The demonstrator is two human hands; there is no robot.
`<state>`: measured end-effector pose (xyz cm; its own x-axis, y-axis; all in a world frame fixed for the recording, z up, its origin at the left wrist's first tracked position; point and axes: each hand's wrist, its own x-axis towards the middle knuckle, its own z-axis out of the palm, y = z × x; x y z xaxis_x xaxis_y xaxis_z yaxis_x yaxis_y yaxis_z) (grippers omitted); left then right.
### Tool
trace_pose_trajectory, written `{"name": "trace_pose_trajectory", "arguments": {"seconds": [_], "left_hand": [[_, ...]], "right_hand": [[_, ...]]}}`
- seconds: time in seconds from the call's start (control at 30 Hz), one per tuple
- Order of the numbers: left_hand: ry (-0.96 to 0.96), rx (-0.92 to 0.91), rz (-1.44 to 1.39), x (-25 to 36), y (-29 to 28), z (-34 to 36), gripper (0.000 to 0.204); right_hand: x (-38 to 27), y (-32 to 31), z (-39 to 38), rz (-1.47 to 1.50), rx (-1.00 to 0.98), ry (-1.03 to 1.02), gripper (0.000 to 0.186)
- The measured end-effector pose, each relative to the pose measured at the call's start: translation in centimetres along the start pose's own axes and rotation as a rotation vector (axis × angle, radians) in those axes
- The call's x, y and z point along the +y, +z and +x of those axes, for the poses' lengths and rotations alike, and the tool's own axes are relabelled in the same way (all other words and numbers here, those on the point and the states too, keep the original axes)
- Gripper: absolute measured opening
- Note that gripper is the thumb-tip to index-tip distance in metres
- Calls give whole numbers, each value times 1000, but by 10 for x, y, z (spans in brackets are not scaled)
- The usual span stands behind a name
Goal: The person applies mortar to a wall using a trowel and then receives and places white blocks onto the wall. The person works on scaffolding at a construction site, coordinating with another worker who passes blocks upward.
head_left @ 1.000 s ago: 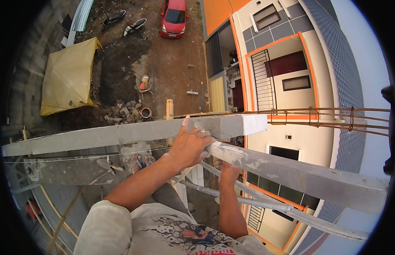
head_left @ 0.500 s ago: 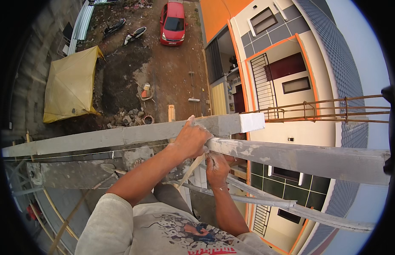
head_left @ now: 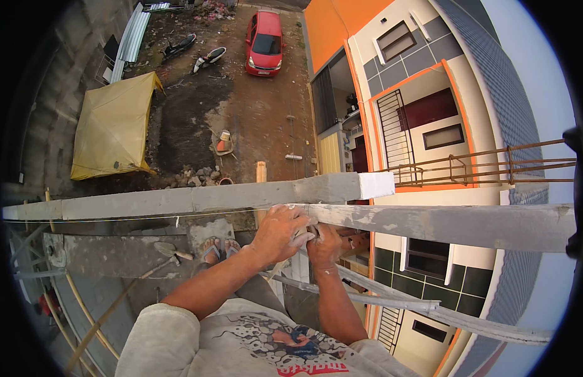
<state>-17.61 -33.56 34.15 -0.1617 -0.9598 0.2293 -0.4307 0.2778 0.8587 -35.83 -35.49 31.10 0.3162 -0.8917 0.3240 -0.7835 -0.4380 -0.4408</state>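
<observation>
Hands meet at the centre of the frame, where two cement-smeared grey beams join high above a dirt yard: the left hand (head_left: 280,231) is curled over the junction, fingers wrapped round a small pale object I cannot identify, while the right hand (head_left: 324,246) closes from beneath, pinching at the same spot. The work looks like fixing or tying the joint between the long horizontal beam (head_left: 178,201), running from the left edge to its white-ended tip right of centre, and the angled beam (head_left: 454,225) stretching off to the right. The next move seems to call for steady pressure at the joint and careful balance. Both beams look rough and mortar-stained. Far below sit a yellow tarpaulin (head_left: 112,129) at upper left and a red car (head_left: 265,43) at top centre
</observation>
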Motion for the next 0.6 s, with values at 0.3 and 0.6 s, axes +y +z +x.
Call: {"name": "trace_pose_trajectory", "arguments": {"seconds": [0.3, 0.6], "left_hand": [[-97, 132, 293, -18, -5, 15, 20], [-169, 72, 346, -29, -2, 53, 24]], "right_hand": [[-8, 6, -5, 148, 74, 160, 22], [-12, 12, 3, 39, 81, 369, 63]]}}
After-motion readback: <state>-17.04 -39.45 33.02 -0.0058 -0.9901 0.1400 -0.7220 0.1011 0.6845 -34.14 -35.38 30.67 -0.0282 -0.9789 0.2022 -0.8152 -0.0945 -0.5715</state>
